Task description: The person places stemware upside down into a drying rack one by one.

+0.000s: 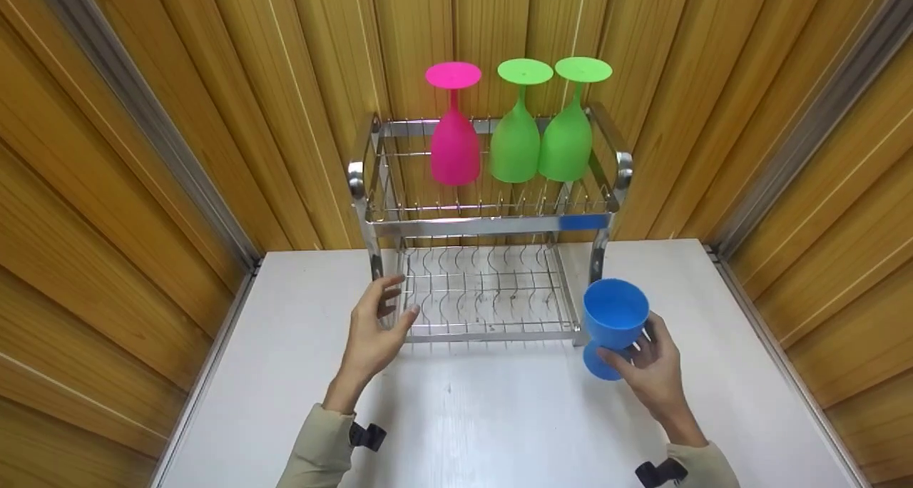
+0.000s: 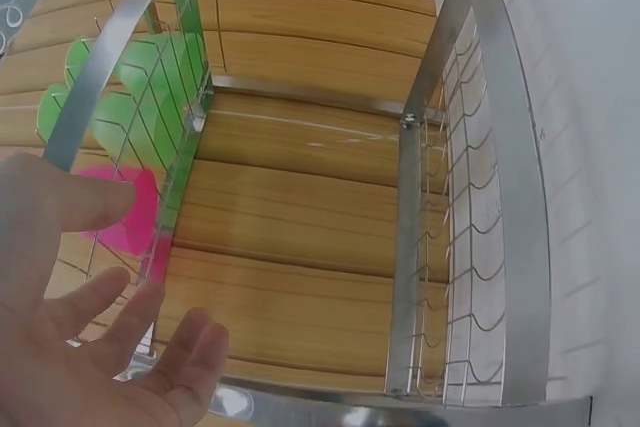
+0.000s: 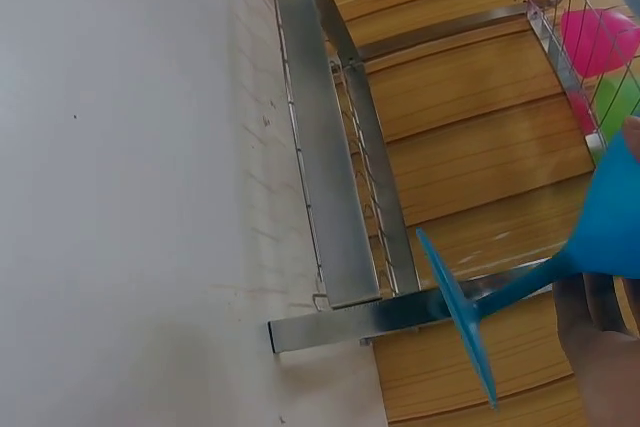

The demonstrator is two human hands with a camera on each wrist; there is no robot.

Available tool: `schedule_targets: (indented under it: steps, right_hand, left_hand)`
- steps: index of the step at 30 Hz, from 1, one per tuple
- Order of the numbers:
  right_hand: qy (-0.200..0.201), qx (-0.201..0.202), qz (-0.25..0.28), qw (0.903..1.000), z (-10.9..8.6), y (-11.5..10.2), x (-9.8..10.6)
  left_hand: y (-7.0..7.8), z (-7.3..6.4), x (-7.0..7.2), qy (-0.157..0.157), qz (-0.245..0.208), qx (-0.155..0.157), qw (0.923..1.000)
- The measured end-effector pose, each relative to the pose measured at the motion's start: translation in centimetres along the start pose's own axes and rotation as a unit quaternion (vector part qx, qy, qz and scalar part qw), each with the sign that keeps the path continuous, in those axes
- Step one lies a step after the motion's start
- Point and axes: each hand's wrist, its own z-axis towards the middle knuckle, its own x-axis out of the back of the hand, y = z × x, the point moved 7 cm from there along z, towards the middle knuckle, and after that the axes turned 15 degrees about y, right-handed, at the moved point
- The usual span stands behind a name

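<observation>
My right hand [image 1: 658, 372] holds a blue plastic goblet [image 1: 615, 331] at the right front corner of a two-tier metal dish rack [image 1: 492, 225]. The goblet is upright and slightly tilted, its mouth facing up; in the right wrist view its stem and round foot [image 3: 465, 317] show plainly. By the rack's left front post is my left hand [image 1: 374, 338], fingers loosely bent with nothing between them. One pink goblet [image 1: 455, 149] and two green goblets [image 1: 515, 145] [image 1: 567, 145] stand upside down on the upper tier.
The lower tier [image 1: 485, 288] is a wire grid with curved dividers. A white tabletop [image 1: 492, 409] carries the rack. Wood-patterned panels [image 1: 285, 117] rise behind and on both sides, with metal strips along the corners.
</observation>
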Motion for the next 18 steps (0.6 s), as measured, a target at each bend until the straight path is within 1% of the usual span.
schedule_targets:
  steps: [5, 10, 14, 18]
  right_hand:
    - [-0.01, 0.008, 0.016, 0.9998, -0.6, -0.8, -1.0]
    - [-0.02, 0.038, -0.004, 0.9991, -0.9, -1.6, -1.8]
    - [-0.031, 0.066, -0.016, 0.9972, -1.1, -2.1, -2.4]
    - [-0.038, 0.092, -0.033, 0.9945, -1.1, -2.5, -2.8]
  left_hand:
    - [1.8, -0.6, -1.1, -0.024, -0.016, -0.011, 0.9995]
    - [3.5, -0.8, -2.2, -0.047, -0.027, -0.031, 0.9981]
    - [4.4, -1.2, -2.9, -0.073, -0.029, -0.037, 0.9962]
    - [4.8, -1.4, -3.5, -0.098, -0.028, -0.038, 0.9941]
